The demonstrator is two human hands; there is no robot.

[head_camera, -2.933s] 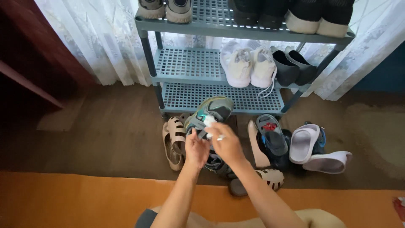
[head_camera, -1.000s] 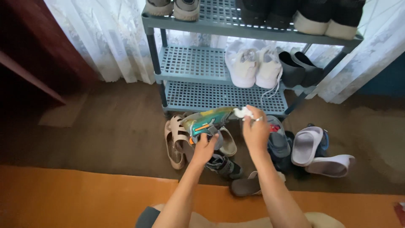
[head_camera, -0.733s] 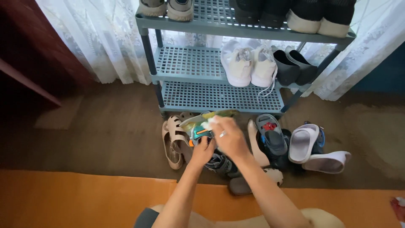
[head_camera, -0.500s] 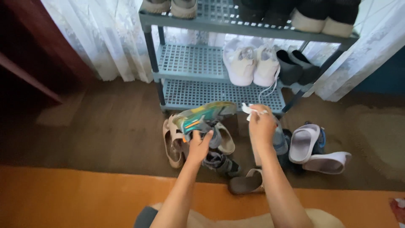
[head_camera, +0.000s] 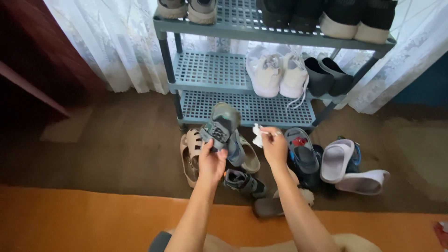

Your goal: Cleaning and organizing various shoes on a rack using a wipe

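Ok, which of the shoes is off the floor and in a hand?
The small grey sneaker, held up by the left hand before the rack; every other shoe sits on shelves or floor.

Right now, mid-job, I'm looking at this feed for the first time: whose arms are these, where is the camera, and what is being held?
There is no machine here. The two bare arms belong to one person, and the single camera sits on that person's head, looking down and forward.

The left hand holds up a small grey and teal shoe. The right hand pinches a little white wipe just beside the shoe, not touching it.

Ahead stands a blue-grey shoe rack against a lace curtain, with white sneakers on its middle shelf. On the brown floor below lie beige sandals, a second small shoe, a dark sandal and pale slides.
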